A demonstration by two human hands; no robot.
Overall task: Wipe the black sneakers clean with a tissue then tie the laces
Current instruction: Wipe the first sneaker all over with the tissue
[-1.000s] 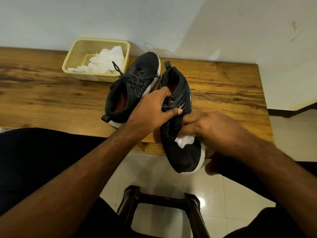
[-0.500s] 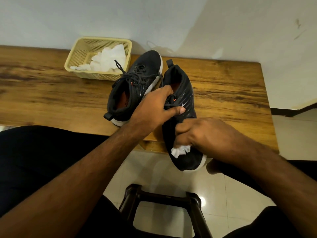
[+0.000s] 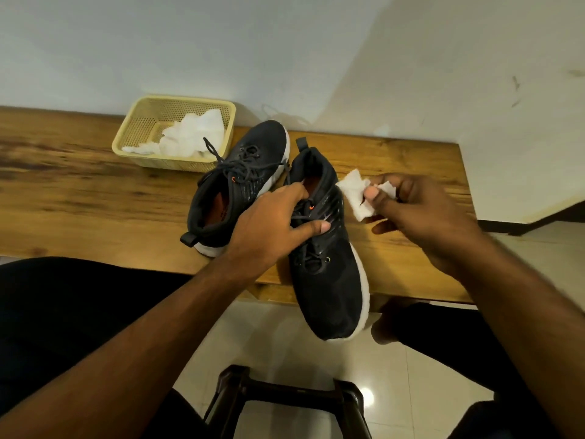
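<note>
Two black sneakers with white soles lie on a wooden bench (image 3: pixel 79 198). My left hand (image 3: pixel 272 223) grips the nearer sneaker (image 3: pixel 329 280) at its laced top, thumb on its side; the toe sticks out past the bench's front edge. The other sneaker (image 3: pixel 240 185) rests behind it, laces loose, toe toward the wall. My right hand (image 3: pixel 418 213) is lifted to the right of the held sneaker and pinches a crumpled white tissue (image 3: pixel 357 194) clear of the shoe.
A yellow plastic basket (image 3: pixel 139 122) holding more white tissue stands at the back of the bench near the wall. A dark stool (image 3: pixel 285 391) is on the tiled floor below, between my knees. The bench's right end lies just beyond my right hand.
My right hand has lifted the tissue off the sneaker's toe and swung it up and to the right. My left hand keeps its grip on the shoe.
</note>
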